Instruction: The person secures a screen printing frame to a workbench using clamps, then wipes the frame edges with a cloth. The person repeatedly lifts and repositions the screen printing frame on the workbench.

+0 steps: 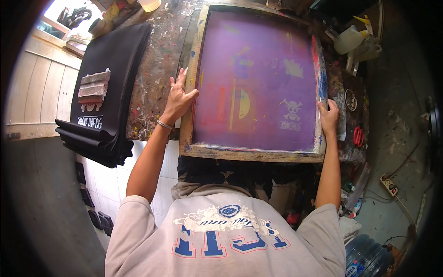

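A wooden-framed screen printing screen (251,154) with purple mesh lies on the paint-stained table in front of me. Pale stencil shapes show in the mesh, among them a skull with crossed bones at the right. My left hand (178,99) is at the frame's left side, fingers stretched out and thumb reaching to the wooden edge; it grips nothing. On the opposite side, my right hand (329,116) is closed around the right edge of the frame. What lies under the screen is hidden.
Left of the screen, a stack of black fabric (117,53) hangs over the table's front edge, with a worn block (93,87) on top. At the right are a spray bottle (348,41), red-handled scissors (358,137) and a round dish (350,99). A power strip (389,183) lies lower right.
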A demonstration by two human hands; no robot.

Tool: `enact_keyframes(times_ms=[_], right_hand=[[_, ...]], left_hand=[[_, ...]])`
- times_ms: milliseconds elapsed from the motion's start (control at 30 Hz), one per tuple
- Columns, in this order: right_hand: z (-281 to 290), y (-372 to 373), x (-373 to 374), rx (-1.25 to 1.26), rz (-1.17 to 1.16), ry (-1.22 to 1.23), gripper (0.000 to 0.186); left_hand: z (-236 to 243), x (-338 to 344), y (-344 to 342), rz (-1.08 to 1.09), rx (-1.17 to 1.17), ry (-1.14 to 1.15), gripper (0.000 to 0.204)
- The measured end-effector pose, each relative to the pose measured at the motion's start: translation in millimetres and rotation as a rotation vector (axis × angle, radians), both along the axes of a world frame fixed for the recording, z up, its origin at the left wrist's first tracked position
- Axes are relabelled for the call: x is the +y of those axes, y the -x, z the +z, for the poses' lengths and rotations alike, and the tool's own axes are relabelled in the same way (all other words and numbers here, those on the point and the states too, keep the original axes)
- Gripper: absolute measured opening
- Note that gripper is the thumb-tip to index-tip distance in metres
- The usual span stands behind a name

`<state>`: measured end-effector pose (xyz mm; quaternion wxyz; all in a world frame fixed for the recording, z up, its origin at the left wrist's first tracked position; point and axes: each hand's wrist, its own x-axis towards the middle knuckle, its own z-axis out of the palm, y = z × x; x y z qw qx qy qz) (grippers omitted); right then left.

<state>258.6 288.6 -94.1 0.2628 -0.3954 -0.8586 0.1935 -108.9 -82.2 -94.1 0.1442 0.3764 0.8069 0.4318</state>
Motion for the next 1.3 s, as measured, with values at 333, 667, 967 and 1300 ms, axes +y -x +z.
enact_keyframes(times_ms=[333, 667, 967, 1300], right_hand=[[18, 11, -14, -0.050, -0.022, 0.022, 0.036], [12, 3, -8, -0.114, -0.059, 0.023, 0.049], [15, 4, -11, -0.205, -0.112, 0.030, 0.047], [18, 5, -15, -0.187, -0.094, 0.085, 0.034]], left_hand=[[-2, -2, 3, -0.037, 0.042, 0.039, 0.086], [0, 3, 2, -0.043, -0.002, -0.003, 0.086], [9, 0, -5, -0.017, -0.045, 0.036, 0.088], [7, -3, -5, 0.011, -0.129, 0.109, 0.089]])
